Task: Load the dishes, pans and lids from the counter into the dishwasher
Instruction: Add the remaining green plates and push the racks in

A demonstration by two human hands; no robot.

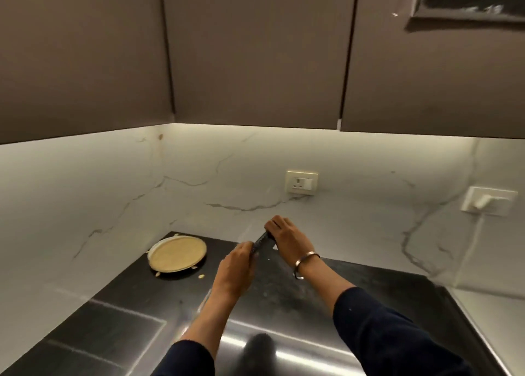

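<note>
Both of my hands grip a dark speckled pan [264,240] at its far edge, over the back of the black cooktop [119,327]. My left hand [235,270] curls round its near end. My right hand [284,235], with a metal bangle on the wrist, curls over its far end. The pan's wide matte body seems to spread below my wrists, and its outline blends into the cooktop. A round beige dish [177,254] with a white rim lies flat at the cooktop's back left corner, apart from both hands.
White marble counter [42,262] and backsplash surround the cooktop. A wall socket [301,183] is behind my hands, and a second socket with a white plug and cord [488,204] sits at the right. Dark upper cabinets [255,49] hang overhead. A small crumb [201,276] lies by the dish.
</note>
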